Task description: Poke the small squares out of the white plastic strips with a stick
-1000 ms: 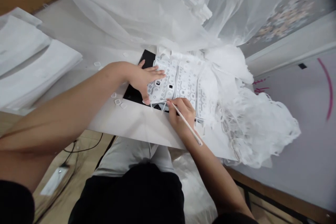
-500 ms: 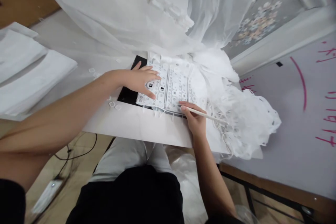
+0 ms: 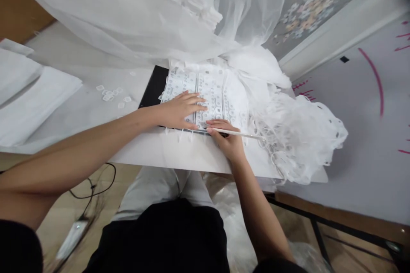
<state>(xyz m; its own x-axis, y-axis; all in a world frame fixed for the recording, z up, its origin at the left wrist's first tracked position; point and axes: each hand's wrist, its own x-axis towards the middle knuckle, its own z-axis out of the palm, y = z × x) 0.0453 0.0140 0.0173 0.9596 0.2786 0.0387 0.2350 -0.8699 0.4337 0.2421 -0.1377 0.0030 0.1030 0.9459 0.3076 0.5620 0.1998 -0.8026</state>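
My left hand [image 3: 184, 110] lies flat on a white perforated sheet [image 3: 209, 87], fingers spread toward the right. The sheet has rows of small cut holes and rests over a black board [image 3: 151, 87], whose left side shows. My right hand [image 3: 229, 138] is closed around a thin white stick-like tool [image 3: 241, 133], its tip down at the sheet's near edge. What the tip touches is too small to make out. Short white strips [image 3: 181, 135] hang over the near edge of the board.
A heap of tangled white strips [image 3: 297, 136] sits at the right of the table [image 3: 150, 153]. Small white cut pieces [image 3: 110, 94] are scattered left of the board. Folded white sheets [image 3: 38, 94] lie far left, and sheer white fabric [image 3: 128, 21] drapes behind.
My left hand has slid right across the sheet. My right hand has moved slightly left with the tool, nearer the sheet's front edge. The whole view has shifted a little.
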